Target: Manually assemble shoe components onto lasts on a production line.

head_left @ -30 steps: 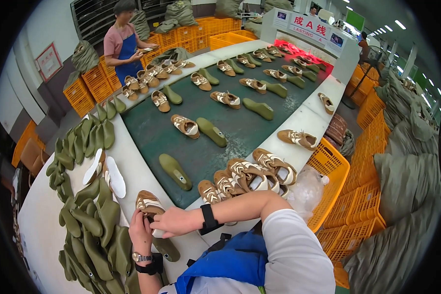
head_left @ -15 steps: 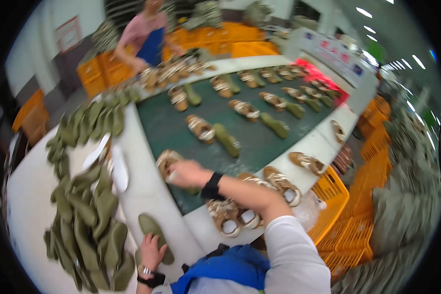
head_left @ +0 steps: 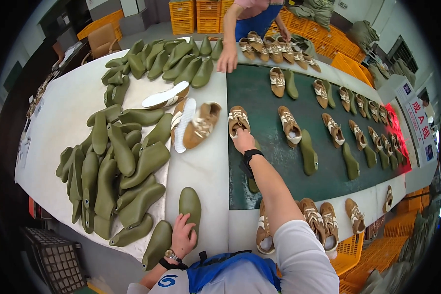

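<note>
My right hand is closed on the heel opening of a brown-and-white sneaker at the left side of the green conveyor belt. Just below that hand a green shoe last is partly hidden by my forearm. My left hand has its fingers over the lower part of another green shoe last on the white table edge. Beside its wrist lies one more last. Farther up the table edge a sneaker, smeared by motion, is next to a pale sole.
A heap of lasts covers the left table. Paired sneakers and lasts sit along the belt. Several sneakers line the near ledge. Across the table a co-worker's hand reaches in. Orange crates stand at right.
The view has turned left. My left hand's fingers now lie over the last. My right hand remains at the sneaker. The co-worker's arm now extends over the table; a blurred sneaker shows beside the pale soles.
</note>
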Demonstrator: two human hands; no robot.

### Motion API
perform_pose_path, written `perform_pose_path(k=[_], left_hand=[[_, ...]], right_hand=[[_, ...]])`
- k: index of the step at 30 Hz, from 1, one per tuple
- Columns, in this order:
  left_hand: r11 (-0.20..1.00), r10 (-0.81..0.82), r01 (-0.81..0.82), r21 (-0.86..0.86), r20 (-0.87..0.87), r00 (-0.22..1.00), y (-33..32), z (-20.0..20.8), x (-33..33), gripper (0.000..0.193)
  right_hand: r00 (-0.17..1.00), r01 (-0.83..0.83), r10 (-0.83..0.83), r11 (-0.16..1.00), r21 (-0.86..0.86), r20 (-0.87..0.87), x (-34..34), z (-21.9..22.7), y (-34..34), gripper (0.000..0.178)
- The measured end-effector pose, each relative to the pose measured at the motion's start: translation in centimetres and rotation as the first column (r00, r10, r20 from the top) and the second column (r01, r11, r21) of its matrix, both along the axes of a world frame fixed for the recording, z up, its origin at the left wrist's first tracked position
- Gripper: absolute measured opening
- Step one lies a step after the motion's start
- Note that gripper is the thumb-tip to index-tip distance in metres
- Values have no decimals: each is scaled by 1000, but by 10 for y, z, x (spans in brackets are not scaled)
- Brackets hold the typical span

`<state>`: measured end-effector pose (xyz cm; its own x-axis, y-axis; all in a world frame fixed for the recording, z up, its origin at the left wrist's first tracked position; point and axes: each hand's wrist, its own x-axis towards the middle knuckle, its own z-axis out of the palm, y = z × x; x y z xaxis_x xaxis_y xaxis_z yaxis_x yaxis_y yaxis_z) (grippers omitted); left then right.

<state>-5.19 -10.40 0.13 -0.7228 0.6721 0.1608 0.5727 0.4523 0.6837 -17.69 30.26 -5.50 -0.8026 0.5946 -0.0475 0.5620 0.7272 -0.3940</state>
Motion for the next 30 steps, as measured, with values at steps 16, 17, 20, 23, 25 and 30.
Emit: perform_pose_path(k=[16, 17, 20, 23, 25, 30], left_hand=[[993, 114, -106, 45, -265, 958, 76, 27, -180, 44], [991, 131, -119, 59, -258, 957, 99, 28, -212, 52], [978, 183, -209, -30, -369, 911, 158, 14, -296, 62], [949, 232, -305, -75, -487, 842, 183, 4, -384, 64], [917, 247, -365, -163, -487, 838, 185, 1, -437, 69], [844, 288, -430, -322, -405, 868, 213, -3, -478, 83]], right_hand=[[980, 1, -86, 903, -430, -180, -52, 16, -63, 87], [971, 10, -114, 899, -438, -211, -53, -3, -56, 90], [919, -7, -316, 586, -810, -236, -49, -27, -50, 63], [887, -119, -421, 187, -975, -189, -39, -23, -64, 46], [913, -151, -373, 65, -986, -165, -30, -16, -77, 48], [904, -196, -413, -170, -966, -111, -43, -7, -75, 47]])
